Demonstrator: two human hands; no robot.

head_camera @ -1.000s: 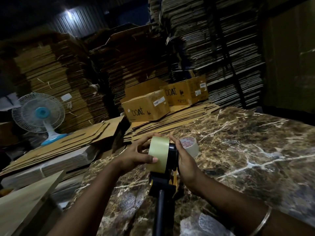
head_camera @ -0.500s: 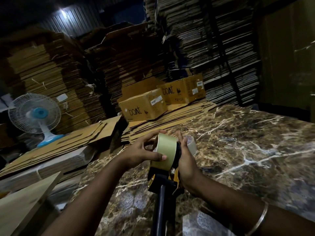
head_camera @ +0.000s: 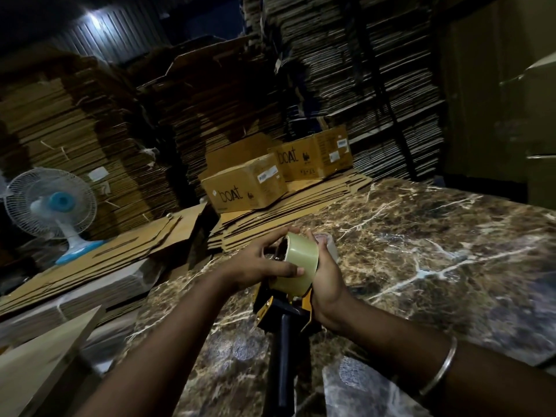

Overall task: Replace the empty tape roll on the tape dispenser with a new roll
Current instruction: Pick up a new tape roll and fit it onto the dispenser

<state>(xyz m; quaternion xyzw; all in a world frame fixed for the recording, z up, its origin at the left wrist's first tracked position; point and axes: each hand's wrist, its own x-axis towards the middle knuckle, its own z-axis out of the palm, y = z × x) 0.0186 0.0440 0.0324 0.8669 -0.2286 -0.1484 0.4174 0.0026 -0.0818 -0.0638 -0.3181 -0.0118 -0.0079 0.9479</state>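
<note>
A full roll of clear, yellowish tape point(head_camera: 299, 266) sits at the top of a black and yellow tape dispenser point(head_camera: 281, 311), whose black handle points toward me. My left hand point(head_camera: 255, 266) grips the roll from the left, thumb across its face. My right hand point(head_camera: 326, 278) presses against the roll and the dispenser's head from the right. Behind my right fingers a thin, nearly used-up roll point(head_camera: 329, 245) lies on the marble table point(head_camera: 421, 251), partly hidden. Whether the new roll is fully seated on the hub is hidden by my hands.
Two "boat" cardboard boxes point(head_camera: 243, 188) rest on flattened cartons point(head_camera: 288, 212) at the table's far edge. A white and blue fan point(head_camera: 54, 206) stands at the left. Tall stacks of flat cardboard fill the background. A plastic-wrapped item point(head_camera: 361, 383) lies near me.
The roll and dispenser head have tilted and turned, so the roll's left side opening now shows. My left thumb has shifted across the roll's face; both hands stay on it.
</note>
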